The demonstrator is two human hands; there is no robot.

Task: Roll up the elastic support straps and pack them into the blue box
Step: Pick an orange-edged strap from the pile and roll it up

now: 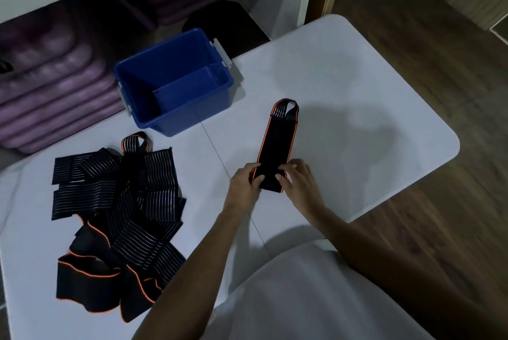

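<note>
A black elastic strap (277, 142) with orange edging lies flat on the white table (343, 98), its looped end pointing away from me. My left hand (246, 181) pinches the strap's near left corner. At the near right corner, my right hand (298, 177) pinches the same end. The blue box (176, 81) stands open behind and to the left of the strap, and nothing shows inside it. A heap of several more black straps (121, 202) lies at the left of the table.
Purple mats (52, 98) are stacked under a white shelf beyond the table's far edge. The table's rounded right edge drops to a wooden floor (439, 37). A seam runs across the tabletop between the heap and my hands.
</note>
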